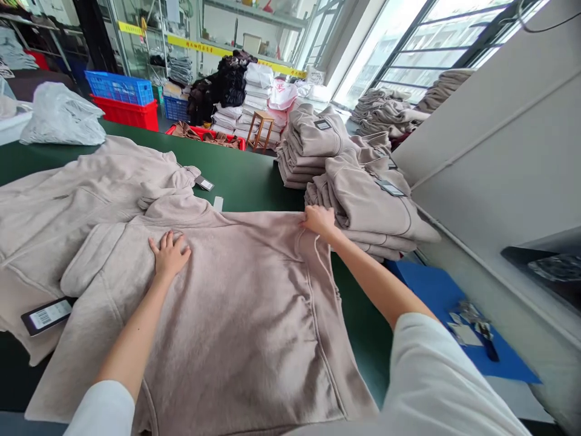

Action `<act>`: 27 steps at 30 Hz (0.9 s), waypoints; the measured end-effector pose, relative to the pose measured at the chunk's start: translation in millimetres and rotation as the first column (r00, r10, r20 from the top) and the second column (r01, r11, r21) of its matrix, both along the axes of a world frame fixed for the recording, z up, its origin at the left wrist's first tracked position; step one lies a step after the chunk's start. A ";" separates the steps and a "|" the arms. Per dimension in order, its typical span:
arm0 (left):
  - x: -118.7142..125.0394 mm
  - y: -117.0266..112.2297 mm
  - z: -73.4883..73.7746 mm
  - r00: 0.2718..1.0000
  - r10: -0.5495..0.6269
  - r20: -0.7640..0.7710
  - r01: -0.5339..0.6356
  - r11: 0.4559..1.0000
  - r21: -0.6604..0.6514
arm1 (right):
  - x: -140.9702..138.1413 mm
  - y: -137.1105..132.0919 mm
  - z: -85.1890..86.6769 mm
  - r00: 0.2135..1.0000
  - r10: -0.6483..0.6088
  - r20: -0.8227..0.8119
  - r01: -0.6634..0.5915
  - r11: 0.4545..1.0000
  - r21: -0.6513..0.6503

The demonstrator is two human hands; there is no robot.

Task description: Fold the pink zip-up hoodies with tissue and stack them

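A beige hooded sweatshirt lies spread on the green table in front of me. My left hand rests flat on it, fingers spread, near the upper left part of the cloth. My right hand is closed in a pinch on the sweatshirt's far right edge, by a drawstring. A black hang tag with a barcode lies at the left, beside the garment's sleeve.
More beige garments lie at the left. Stacks of folded beige sweatshirts stand beyond my right hand. A blue sheet with tags lies at the right by a grey wall. Blue and red crates stand behind the table.
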State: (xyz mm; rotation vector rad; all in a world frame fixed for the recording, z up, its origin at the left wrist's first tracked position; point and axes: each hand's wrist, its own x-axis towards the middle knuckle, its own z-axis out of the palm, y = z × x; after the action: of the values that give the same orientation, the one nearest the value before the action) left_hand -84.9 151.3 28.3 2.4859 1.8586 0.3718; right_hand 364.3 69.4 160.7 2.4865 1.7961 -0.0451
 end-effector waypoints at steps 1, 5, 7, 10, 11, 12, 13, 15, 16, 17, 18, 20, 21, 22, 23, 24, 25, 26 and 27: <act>0.1 -0.4 0.4 1.000 0.000 0.000 0.000 1.000 -0.001 | 3.2 6.9 -0.5 0.998 -0.046 0.050 0.042 0.996 0.075; 1.1 -2.7 -0.3 1.000 -0.009 0.009 0.009 1.000 0.013 | -35.0 15.1 -48.6 0.994 -0.002 0.106 -0.015 0.987 0.157; 1.4 -3.4 -1.3 1.000 -0.009 0.025 0.008 1.000 0.027 | -72.5 9.2 -88.3 0.994 0.107 0.029 -0.109 0.991 0.081; 0.0 0.1 0.3 0.998 -0.057 0.029 0.056 0.998 0.040 | -115.2 -2.5 -134.9 0.990 0.115 -0.082 -0.109 0.991 0.072; -0.8 3.7 2.3 0.995 -0.095 0.016 0.094 0.995 0.041 | -121.9 -5.1 -143.7 0.990 0.096 -0.104 -0.086 0.991 0.102; -1.4 8.9 5.3 0.991 -0.130 -0.002 0.130 0.991 0.043 | -124.8 -6.7 -149.2 0.989 0.079 -0.126 -0.062 0.989 0.132; -1.4 15.9 9.1 0.988 -0.152 -0.019 0.153 0.987 0.052 | -124.8 -7.2 -152.1 0.986 0.070 -0.152 -0.046 0.987 0.156; 1.1 34.4 18.9 0.991 -0.130 -0.033 0.133 0.986 0.104 | -120.1 -6.1 -153.2 0.977 0.062 -0.203 -0.023 0.981 0.191; 3.9 45.6 24.6 0.994 -0.101 -0.030 0.105 0.984 0.146 | -117.2 -4.9 -152.9 0.973 0.056 -0.222 -0.008 0.977 0.211; 7.5 57.6 30.5 0.997 -0.074 -0.021 0.076 0.978 0.192 | -114.8 -3.8 -152.7 0.970 0.049 -0.238 0.007 0.973 0.230; 11.5 70.2 36.6 0.999 -0.044 -0.006 0.044 0.972 0.232 | -113.0 -2.7 -152.8 0.967 0.042 -0.250 0.023 0.968 0.250; 19.4 97.2 49.2 0.994 0.075 0.075 -0.092 0.961 0.261 | -111.6 -1.2 -154.0 0.963 0.038 -0.267 0.042 0.957 0.287; 22.4 111.4 55.7 0.975 0.176 0.136 -0.204 0.952 0.229 | -111.5 -0.8 -154.9 0.960 0.041 -0.276 0.046 0.953 0.301; 24.4 126.2 62.5 0.939 0.288 0.189 -0.319 0.934 0.163 | -111.6 -0.6 -155.8 0.958 0.045 -0.284 0.048 0.949 0.313; 25.4 141.2 69.6 0.899 0.384 0.211 -0.407 0.910 0.076 | -111.8 -0.5 -156.6 0.955 0.049 -0.292 0.050 0.945 0.322; 25.5 156.3 76.8 0.869 0.452 0.199 -0.458 0.889 -0.019 | -112.0 -0.5 -157.1 0.953 0.053 -0.300 0.051 0.943 0.329; 25.1 170.9 83.9 0.859 0.486 0.162 -0.475 0.874 -0.104 | -112.1 -0.5 -157.4 0.950 0.056 -0.306 0.052 0.942 0.333; 24.5 184.5 90.6 0.862 0.493 0.117 -0.471 0.866 -0.169 | -112.1 -0.6 -157.3 0.949 0.058 -0.311 0.052 0.941 0.335; 24.0 196.6 96.6 0.876 0.476 0.083 -0.451 0.867 -0.210 | -112.1 -0.6 -157.1 0.948 0.060 -0.313 0.052 0.940 0.337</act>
State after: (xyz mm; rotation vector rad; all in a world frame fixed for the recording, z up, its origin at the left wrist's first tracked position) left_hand -60.9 347.9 124.9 1.8273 2.3016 0.3391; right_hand 252.2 68.8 3.7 2.8536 2.0911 -0.1583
